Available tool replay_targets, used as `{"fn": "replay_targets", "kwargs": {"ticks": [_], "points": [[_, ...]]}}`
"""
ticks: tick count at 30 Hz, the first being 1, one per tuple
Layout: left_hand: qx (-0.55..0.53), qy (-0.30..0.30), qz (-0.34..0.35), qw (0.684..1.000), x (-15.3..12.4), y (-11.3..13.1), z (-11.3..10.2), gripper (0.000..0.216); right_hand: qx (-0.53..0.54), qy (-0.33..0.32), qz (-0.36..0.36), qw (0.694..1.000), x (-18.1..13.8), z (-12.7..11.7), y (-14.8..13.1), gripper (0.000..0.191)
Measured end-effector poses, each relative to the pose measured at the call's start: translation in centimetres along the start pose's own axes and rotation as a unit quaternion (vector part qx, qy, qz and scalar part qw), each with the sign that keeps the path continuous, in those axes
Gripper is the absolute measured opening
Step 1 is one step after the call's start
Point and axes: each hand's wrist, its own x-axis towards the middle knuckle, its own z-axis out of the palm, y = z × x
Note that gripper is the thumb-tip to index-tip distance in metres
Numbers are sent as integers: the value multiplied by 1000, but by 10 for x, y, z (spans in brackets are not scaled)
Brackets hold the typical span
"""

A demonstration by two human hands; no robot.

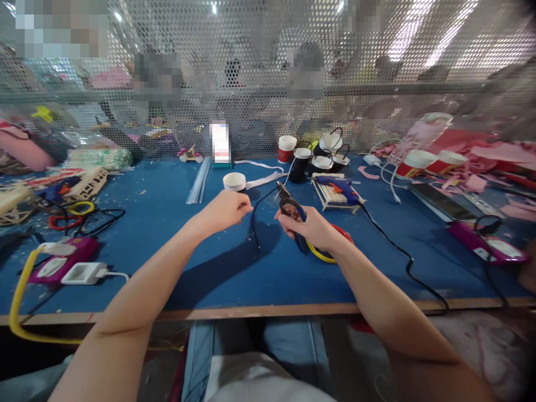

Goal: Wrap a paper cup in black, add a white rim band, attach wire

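Note:
My left hand [226, 209] is closed in a pinch on the end of a thin black wire [254, 223] that hangs down to the blue table [167, 245]. My right hand [312, 226] is wrapped round the blue handles of a pair of pliers [288, 205], whose jaws point up and left toward the wire. A yellow and red loop [326, 254] lies under the right wrist. Both hands hover above the middle of the table, a short gap between them.
A blue glue gun [339, 187] rests on a stick frame behind my right hand, its black cord [402, 257] running to the front edge. Cups [287, 148], black holders [322, 159], a white lid [234, 180], purple devices [489, 243], chargers [84, 272] and pink scraps [494, 156] lie about. A mesh screen [268, 72] stands behind.

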Motion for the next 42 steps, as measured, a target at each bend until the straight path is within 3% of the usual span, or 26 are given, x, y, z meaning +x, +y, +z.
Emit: {"fn": "replay_targets", "kwargs": {"ticks": [3,5,7,11,14,17,20,23,25,27,29,33,36,42], "points": [[-37,164,70,983,3,0,-2,18,18,-55,9,998,-2,1,-2,30],[-58,210,159,963,4,0,0,34,39,-117,13,992,-4,2,-5,31],[-52,225,232,945,5,2,2,40,57,-176,19,983,-5,2,-7,32],[-49,202,311,927,5,4,2,25,80,-245,29,966,-7,1,-8,38],[-76,196,321,924,5,2,3,18,124,-266,38,955,-8,-1,-6,44],[-93,239,274,927,6,-1,3,15,200,-278,47,938,-9,-2,-3,53],[-161,253,177,937,5,-1,3,15,192,-231,40,953,-11,0,-4,54],[-271,197,111,935,4,5,5,17,44,-69,12,997,-10,2,-6,46],[-311,165,93,931,3,10,9,16,-67,46,-3,997,-9,3,-6,45],[-318,158,81,931,2,14,14,14,-143,108,-12,984,-7,3,-6,45],[-296,173,78,936,2,15,19,15,-182,121,-19,976,-5,3,-4,45],[-169,259,101,946,2,12,28,17,-212,118,-24,970,-4,4,-3,46],[-76,322,133,934,3,11,30,17,-214,115,-23,970,-4,4,-4,46],[0,345,152,926,3,10,32,19,-219,111,-24,969,-3,4,-3,45]]}}
